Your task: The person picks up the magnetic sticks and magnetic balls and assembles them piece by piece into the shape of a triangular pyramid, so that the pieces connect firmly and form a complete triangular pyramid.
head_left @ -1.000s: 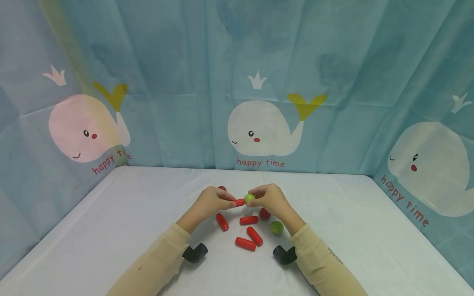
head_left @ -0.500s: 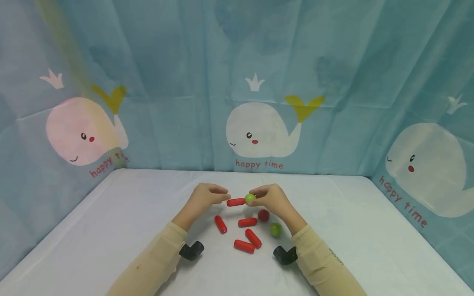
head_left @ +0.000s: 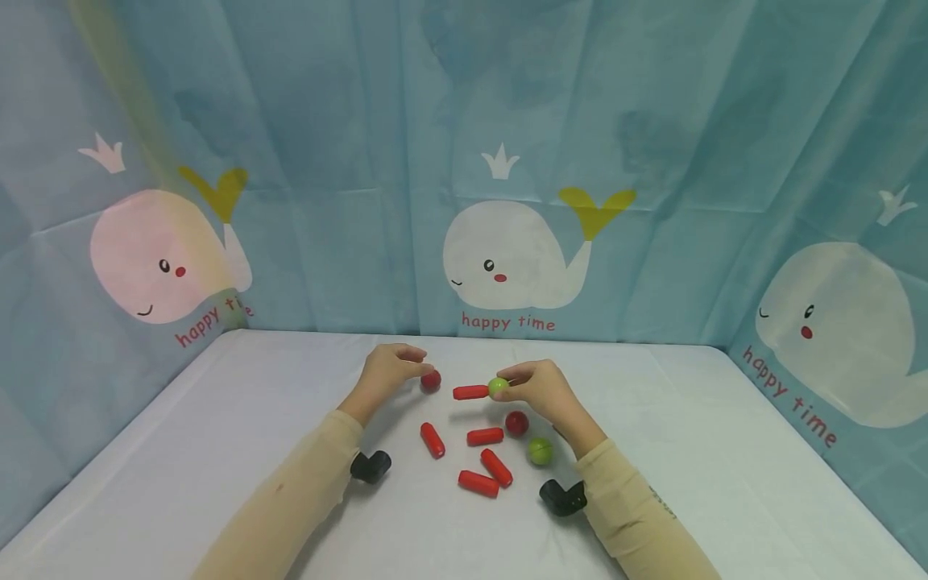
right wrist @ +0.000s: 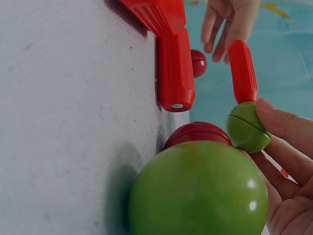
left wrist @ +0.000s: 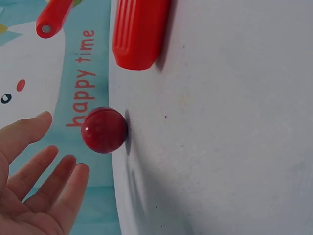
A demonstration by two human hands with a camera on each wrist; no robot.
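R grip (head_left: 542,393) pinches grn ball (right wrist: 244,131), L grip (head_left: 387,375) spread.

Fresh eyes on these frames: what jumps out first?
Probably the green ball in the right hand, a red rod sticking out of it, raised over the white table. Next, four loose red rods lying lower in the head view. Behind, big whales printed on the blue curtain.

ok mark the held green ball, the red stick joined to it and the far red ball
Held green ball (right wrist: 247,127), right wrist view: by its seam
Joined red stick (right wrist: 243,72), right wrist view: halfway along it
Far red ball (left wrist: 104,130), left wrist view: its middle
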